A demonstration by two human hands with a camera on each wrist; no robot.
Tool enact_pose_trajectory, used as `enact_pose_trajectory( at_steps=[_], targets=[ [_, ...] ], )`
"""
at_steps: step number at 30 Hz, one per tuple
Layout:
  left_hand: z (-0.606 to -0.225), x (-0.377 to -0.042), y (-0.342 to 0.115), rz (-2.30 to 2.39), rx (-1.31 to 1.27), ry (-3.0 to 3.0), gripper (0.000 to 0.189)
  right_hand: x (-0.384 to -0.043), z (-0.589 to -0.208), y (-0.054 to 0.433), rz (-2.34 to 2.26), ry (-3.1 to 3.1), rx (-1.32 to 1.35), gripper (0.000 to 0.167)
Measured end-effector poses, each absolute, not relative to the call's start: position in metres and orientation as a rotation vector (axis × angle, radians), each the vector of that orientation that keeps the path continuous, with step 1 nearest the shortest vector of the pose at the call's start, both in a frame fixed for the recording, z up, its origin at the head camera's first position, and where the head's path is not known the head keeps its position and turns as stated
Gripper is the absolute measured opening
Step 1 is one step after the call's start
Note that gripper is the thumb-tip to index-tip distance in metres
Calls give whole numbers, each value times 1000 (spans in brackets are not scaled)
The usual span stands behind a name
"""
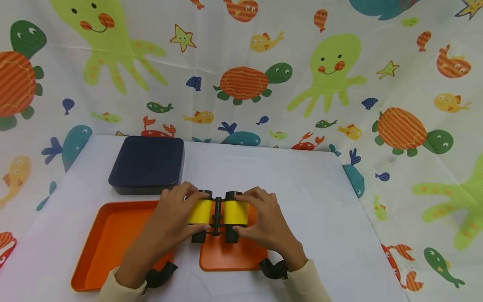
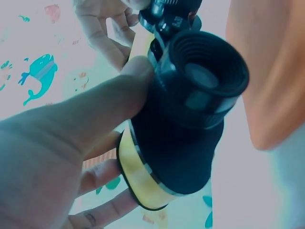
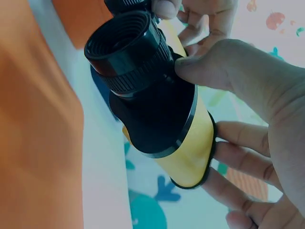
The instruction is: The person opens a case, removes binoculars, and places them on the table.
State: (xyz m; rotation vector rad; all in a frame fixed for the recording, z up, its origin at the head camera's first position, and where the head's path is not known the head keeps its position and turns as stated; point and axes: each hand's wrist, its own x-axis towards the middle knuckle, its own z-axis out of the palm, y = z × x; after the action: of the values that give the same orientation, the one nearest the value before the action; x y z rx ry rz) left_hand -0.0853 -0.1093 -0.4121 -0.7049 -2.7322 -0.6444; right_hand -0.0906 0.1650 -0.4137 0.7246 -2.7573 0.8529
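A pair of black and yellow binoculars (image 1: 236, 213) is held between both hands over an orange mat or tray (image 1: 234, 258), with the eyepieces toward the person. My left hand (image 1: 174, 212) grips the left barrel, its thumb near the eyepiece end and fingers at the far end. On the other barrel, my right hand (image 1: 266, 216) holds in the same way. The left wrist view shows a black eyepiece (image 2: 209, 62) beside the thumb. In the right wrist view, fingertips touch the rim of the yellow barrel (image 3: 190, 157).
Left of the binoculars lies an orange tray (image 1: 84, 251) with raised sides, partly behind the left forearm. A dark navy case (image 1: 149, 161) stands at the back left of the white table (image 1: 320, 209). A curtain (image 1: 211, 50) printed with sea animals hangs behind.
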Motion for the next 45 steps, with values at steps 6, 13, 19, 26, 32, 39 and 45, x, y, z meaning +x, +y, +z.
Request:
enact_pose_trajectory(
  at_steps=[6, 13, 19, 26, 32, 39, 45],
  targets=[
    [-416, -92, -90, -673, -752, -2685, 78, -90, -413, 186, 874, -2749, 693, 70],
    [-423, -95, -68, -767, -738, -2674, 77, -86, -411, 209, 879, -2788, 641, 69],
    [-427, -93, -46, -821, -722, -2670, 74, -81, -413, 228, 882, -2799, 610, 71],
    [-435, -91, -27, -844, -717, -2690, 74, -76, -419, 246, 880, -2825, 558, 73],
    [-439, -89, -14, -882, -741, -2666, 74, -72, -423, 259, 868, -2835, 539, 74],
    [-446, -90, 4, -808, -767, -2637, 74, -69, -429, 277, 831, -2856, 477, 77],
    [-452, -92, 18, -757, -783, -2661, 74, -67, -434, 291, 815, -2870, 442, 77]
  ],
)
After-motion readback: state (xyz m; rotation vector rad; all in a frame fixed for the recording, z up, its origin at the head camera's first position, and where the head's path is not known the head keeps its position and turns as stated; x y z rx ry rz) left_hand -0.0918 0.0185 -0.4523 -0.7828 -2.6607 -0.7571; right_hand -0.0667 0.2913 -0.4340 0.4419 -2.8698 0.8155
